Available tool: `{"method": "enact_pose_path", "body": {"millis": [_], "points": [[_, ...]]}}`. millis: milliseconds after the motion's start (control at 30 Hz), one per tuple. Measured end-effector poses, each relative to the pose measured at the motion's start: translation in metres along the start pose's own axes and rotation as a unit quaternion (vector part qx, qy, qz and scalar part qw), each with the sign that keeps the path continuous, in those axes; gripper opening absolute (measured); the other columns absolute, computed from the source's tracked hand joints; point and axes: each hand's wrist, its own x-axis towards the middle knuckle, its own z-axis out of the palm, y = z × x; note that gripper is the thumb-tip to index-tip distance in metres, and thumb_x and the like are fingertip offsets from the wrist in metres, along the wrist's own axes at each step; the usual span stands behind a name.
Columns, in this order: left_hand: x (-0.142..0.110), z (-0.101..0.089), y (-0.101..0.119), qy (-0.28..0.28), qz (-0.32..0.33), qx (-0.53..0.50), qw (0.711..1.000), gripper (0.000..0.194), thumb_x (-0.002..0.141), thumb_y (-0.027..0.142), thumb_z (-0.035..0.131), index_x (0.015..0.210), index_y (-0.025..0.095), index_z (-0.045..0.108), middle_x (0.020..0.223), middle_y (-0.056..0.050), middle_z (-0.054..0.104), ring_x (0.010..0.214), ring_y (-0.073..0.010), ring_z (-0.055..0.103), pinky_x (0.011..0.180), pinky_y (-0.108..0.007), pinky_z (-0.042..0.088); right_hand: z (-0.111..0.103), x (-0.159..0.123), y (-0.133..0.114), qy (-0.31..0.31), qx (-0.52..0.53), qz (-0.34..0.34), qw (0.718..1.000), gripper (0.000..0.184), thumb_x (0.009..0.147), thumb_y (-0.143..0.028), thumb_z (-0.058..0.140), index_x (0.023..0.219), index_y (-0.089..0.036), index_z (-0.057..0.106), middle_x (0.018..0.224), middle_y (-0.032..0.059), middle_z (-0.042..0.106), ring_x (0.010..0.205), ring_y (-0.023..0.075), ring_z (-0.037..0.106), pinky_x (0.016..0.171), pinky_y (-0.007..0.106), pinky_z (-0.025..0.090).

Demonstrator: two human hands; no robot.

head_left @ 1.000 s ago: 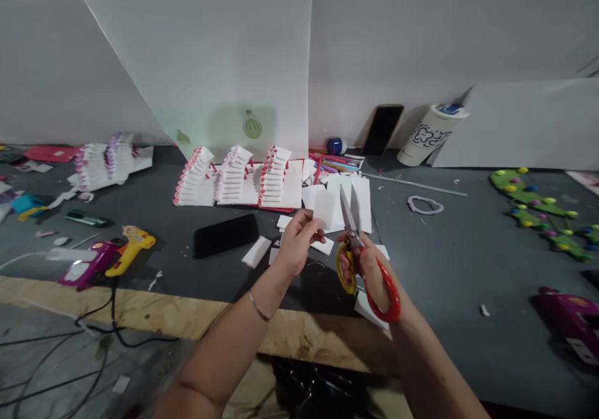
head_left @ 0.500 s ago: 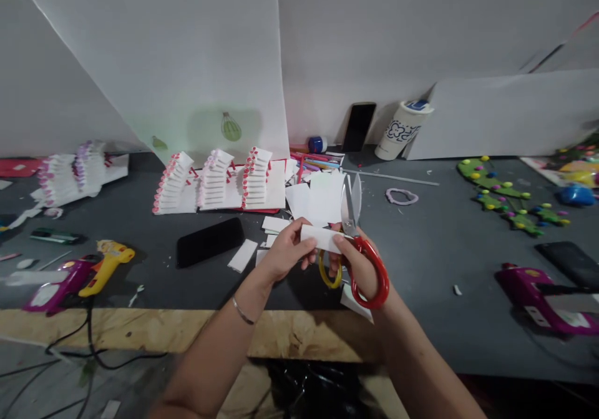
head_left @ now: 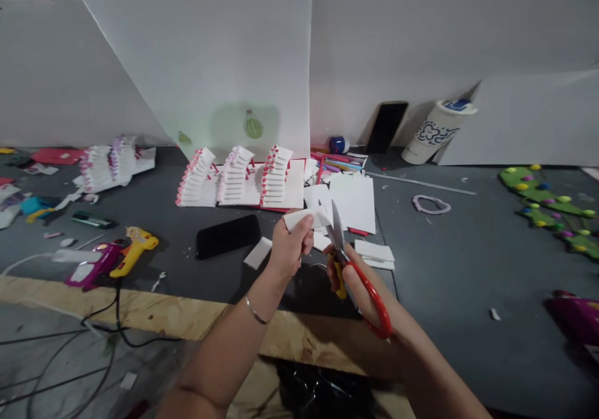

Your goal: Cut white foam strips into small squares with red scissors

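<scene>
My left hand is closed, pinching a small folded strip of white paper between thumb and fingers. In my right hand are scissors with one red and one yellow handle. Their blades stand partly apart at the right end of the strip; whether they touch it I cannot tell. Below the blades lie white paper sheets. A stack of cut white pieces is just right of the scissors, and another white piece lies left of my left hand.
Three fanned white paper pieces with red and pink edges stand behind a black phone. Left is a yellow glue gun with its cable over the wooden edge. A cup and an upright phone lean at the back wall.
The scissors have swung from resting back in my right hand to a cutting grip, blades open at the paper. My right hand has let go of the strip. The view has shifted left.
</scene>
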Motion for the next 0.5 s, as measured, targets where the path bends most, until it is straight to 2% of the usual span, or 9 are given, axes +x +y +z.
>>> {"method": "enact_pose_path", "body": {"millis": [267, 500], "points": [[-0.0010, 0.0005, -0.0045, 0.007, 0.003, 0.011, 1.000, 0.031, 0.072, 0.041, 0.071, 0.076, 0.019, 0.049, 0.045, 0.011, 0.040, 0.036, -0.0034, 0.035, 0.035, -0.015, 0.027, 0.0024, -0.0028, 0.0010, -0.004, 0.055, 0.022, 0.998, 0.051, 0.092, -0.064, 0.033, 0.115, -0.021, 0.046, 0.071, -0.0017, 0.050, 0.052, 0.0109, 0.046, 0.047, 0.024, 0.042], [-0.0006, 0.0011, -0.0039, -0.002, 0.006, 0.026, 1.000, 0.031, 0.074, 0.042, 0.069, 0.075, 0.019, 0.049, 0.045, 0.011, 0.039, 0.035, -0.0028, 0.033, 0.035, -0.015, 0.025, 0.0033, -0.0027, -0.0028, 0.010, 0.038, 0.039, 0.998, 0.051, 0.091, -0.065, 0.033, 0.114, -0.022, 0.047, 0.067, -0.0032, 0.048, 0.047, 0.0106, 0.045, 0.044, 0.023, 0.040]]}}
